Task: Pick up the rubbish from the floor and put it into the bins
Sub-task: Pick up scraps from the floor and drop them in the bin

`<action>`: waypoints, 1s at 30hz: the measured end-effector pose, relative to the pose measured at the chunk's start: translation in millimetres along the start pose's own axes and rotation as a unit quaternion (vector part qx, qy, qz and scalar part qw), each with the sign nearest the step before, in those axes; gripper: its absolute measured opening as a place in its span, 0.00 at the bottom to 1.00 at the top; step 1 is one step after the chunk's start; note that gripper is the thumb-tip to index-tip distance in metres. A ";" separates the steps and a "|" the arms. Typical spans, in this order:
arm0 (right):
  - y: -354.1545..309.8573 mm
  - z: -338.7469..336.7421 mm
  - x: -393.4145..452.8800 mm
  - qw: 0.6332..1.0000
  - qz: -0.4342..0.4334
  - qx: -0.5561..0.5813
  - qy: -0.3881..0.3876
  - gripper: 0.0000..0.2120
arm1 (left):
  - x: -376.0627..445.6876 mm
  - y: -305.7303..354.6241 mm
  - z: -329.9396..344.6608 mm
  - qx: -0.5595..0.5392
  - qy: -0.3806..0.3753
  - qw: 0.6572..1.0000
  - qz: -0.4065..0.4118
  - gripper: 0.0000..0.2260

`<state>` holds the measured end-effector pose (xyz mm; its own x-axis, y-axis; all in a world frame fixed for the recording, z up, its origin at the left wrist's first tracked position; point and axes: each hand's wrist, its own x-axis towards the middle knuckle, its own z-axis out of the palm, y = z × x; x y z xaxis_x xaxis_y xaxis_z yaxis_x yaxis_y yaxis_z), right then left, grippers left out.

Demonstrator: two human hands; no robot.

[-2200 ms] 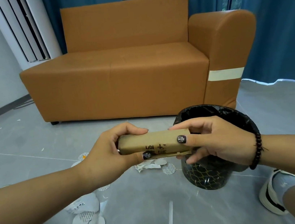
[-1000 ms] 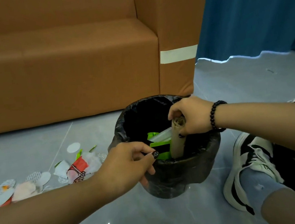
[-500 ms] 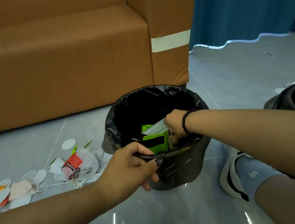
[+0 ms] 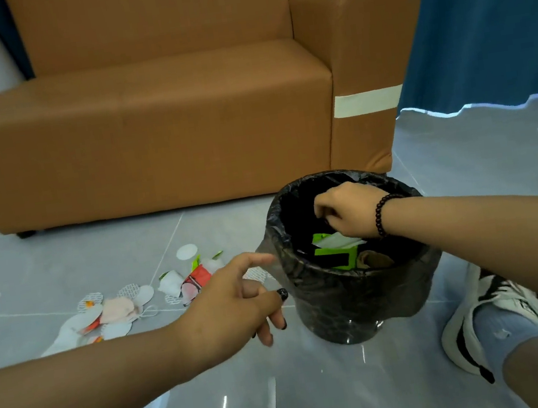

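Hands: our right hand point(image 4: 348, 211) curled empty over bin point(image 4: 351, 309); left hand point(image 4: 230, 307) fingers loose.
Risk: we could tip bin withdrawing.

Left hand point(image 4: 230, 307) loosely spread, right hand point(image 4: 348, 210) curled, empty

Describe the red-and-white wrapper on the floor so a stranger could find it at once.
Start at the orange sofa and look down to the grey floor in front of it, left of the black bin. A scatter of litter lies there; the wrapper is at its end nearest the bin. It alone is crumpled plastic with a bright red print, among pale paper discs.
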<state>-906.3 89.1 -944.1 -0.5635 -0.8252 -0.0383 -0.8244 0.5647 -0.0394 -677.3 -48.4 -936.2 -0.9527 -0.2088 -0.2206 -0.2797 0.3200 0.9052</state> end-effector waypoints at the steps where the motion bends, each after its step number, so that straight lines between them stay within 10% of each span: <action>1: -14.0 -6.0 -1.6 0.998 -0.022 0.013 0.055 0.09 | -10.3 -2.3 -9.7 -0.003 0.010 1.000 -0.007 0.17; 10: -156.3 -13.4 -25.7 0.952 -0.214 0.113 0.186 0.09 | -86.6 -47.5 -64.7 0.011 0.043 0.997 -0.069 0.13; 23: -261.6 137.9 -14.4 0.954 -0.173 -0.002 -0.245 0.20 | -160.6 -170.2 -127.8 0.112 0.034 0.976 -0.186 0.11; 30: -289.1 193.9 -27.6 0.934 -0.160 0.023 -0.318 0.28 | -178.5 -242.7 -126.6 0.180 0.005 0.950 -0.256 0.13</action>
<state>-642.0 -49.5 -1125.3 -0.1292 -0.7874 -0.6028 -0.9339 0.3010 -0.1930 -424.3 -205.8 -1070.6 -0.6806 -0.4298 -0.5933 -0.7297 0.4694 0.4971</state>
